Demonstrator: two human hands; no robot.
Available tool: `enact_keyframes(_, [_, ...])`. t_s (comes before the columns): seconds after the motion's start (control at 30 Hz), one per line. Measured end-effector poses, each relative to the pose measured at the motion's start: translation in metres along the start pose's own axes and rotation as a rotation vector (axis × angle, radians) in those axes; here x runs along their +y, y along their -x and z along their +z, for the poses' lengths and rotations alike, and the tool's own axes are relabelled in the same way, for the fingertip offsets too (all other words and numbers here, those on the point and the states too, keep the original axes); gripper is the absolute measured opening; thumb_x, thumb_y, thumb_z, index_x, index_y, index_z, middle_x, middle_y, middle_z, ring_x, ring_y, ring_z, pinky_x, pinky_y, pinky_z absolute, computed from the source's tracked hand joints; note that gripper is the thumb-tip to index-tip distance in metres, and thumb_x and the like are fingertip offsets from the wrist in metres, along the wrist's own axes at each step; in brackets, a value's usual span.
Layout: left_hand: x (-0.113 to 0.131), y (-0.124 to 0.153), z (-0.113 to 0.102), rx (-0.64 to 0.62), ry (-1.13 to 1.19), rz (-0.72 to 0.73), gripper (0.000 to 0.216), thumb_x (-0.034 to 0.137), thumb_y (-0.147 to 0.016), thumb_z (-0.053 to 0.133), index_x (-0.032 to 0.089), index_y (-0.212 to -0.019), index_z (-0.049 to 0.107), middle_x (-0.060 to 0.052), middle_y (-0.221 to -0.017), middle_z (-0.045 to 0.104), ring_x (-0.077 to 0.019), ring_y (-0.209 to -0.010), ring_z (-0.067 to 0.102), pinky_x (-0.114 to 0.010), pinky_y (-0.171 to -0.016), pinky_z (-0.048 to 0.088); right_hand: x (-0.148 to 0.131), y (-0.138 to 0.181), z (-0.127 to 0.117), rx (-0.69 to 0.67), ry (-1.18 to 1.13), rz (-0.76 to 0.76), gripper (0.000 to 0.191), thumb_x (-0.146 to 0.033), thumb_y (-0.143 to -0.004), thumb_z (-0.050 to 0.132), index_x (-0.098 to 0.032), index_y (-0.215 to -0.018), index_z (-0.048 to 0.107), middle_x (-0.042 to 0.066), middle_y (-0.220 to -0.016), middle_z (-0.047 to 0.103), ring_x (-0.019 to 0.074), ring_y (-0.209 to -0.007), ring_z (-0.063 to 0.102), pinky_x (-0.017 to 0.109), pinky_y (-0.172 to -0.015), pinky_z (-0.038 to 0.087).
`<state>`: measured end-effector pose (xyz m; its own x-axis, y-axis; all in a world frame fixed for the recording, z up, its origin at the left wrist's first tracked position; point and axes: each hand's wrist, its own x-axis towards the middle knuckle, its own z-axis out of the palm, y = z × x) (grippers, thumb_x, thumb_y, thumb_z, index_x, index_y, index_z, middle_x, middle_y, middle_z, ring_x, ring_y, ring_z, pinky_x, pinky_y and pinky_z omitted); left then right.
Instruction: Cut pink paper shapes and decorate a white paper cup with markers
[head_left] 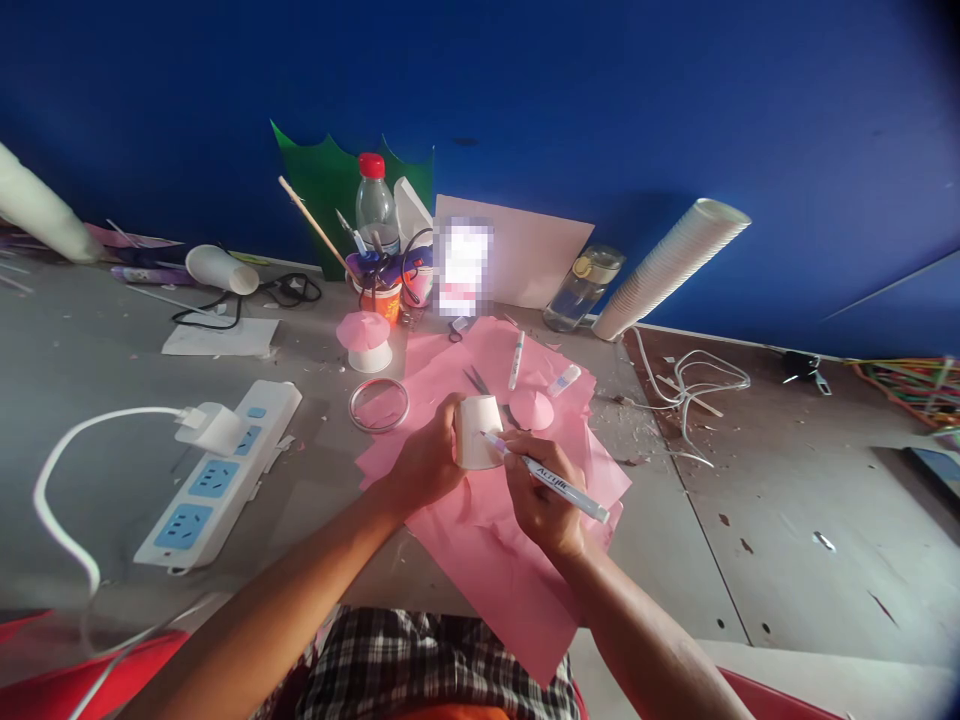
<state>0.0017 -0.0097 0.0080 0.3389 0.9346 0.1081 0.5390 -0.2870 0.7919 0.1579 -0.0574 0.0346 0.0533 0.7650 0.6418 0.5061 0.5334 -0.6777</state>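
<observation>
My left hand grips a white paper cup by its left side, the cup turned with its narrower end up. In my right hand is a white acrylic marker, its tip at the cup's right side. Both hands are above pink paper sheets. Close by on the paper are scissors, partly hidden behind the cup, a small pink paper cone, another marker and a glue bottle. A cup with a pink paper top stands to the left, near a round metal ring.
A power strip with a plugged white charger lies at left. Along the blue wall stand a lit phone, a red-capped bottle, a water bottle and a leaning stack of paper cups. White cable curls at right.
</observation>
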Motion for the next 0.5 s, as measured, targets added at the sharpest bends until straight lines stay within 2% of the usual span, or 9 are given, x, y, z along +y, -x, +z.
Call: enact_keyframes(0.5, [0.0023,-0.0001,-0.0011,0.001,-0.011,-0.018,0.059,0.023,-0.074,0.056,0.021,-0.127,0.031,-0.009,-0.107,0.063,-0.0215,-0.081,0.066,-0.028,-0.058,0.045,-0.0041,0.0001,-0.0007,-0.028,0.049,-0.023,0.016,-0.011,-0.081,0.054,-0.022,-0.091,0.058,0.005,-0.085,0.071,0.0189,-0.085,0.070,0.030,-0.069,0.058])
